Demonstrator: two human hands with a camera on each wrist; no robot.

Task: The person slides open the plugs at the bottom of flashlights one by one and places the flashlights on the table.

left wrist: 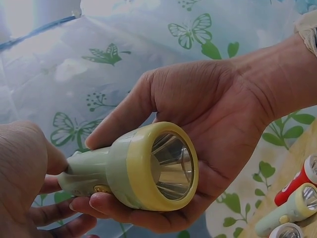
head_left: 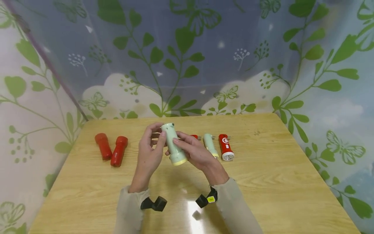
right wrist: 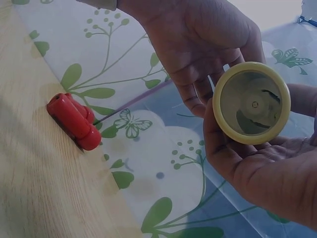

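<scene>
Above the middle of the table, both hands hold a pale green flashlight (head_left: 175,149) with a yellow rim round its lens. Its lens end tilts down toward the person in the head view, and a reflector shows behind the lens (left wrist: 171,166) in the left wrist view. My left hand (head_left: 149,154) grips the narrow tail end, thumb along its side. Lower on the body, my right hand (head_left: 200,153) lays its thumb on top, with fingers (left wrist: 133,214) curled beneath. From the right wrist view the round yellow rim (right wrist: 220,106) faces the camera. A small yellow switch (left wrist: 102,189) sits on the body.
Two red flashlights (head_left: 103,146) (head_left: 119,151) lie at the table's left. Right of the hands are a red-and-white flashlight (head_left: 226,148), another pale green one (head_left: 209,144) and a partly hidden red one (head_left: 194,136). Leaf-printed cloth (head_left: 181,65) hangs behind the wooden table (head_left: 280,182).
</scene>
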